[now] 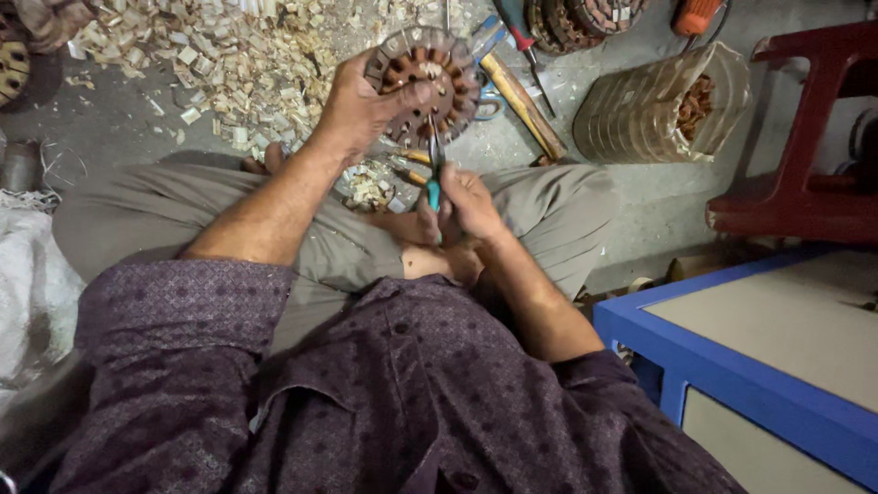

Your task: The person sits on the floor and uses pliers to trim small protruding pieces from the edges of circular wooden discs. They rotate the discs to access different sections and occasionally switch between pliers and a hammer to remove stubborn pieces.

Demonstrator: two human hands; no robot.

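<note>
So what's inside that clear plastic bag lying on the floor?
Through the clear plastic bag, reddish-brown pieces show near its open end. The rest is hidden by the ribbed, cloudy plastic, so its contents cannot be made out.

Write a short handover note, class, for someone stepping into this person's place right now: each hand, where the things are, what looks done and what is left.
Left hand grips the round motor stator, holding it up above the lap.
Right hand holds teal-handled pliers, tips at the stator's lower slots.
Floor: heap of pale wood-like slips, a wooden-handled tool, more stators stacked at the top.
Done: cannot tell how many slots are worked.
Left: copper windings still show in the stator.
</note>
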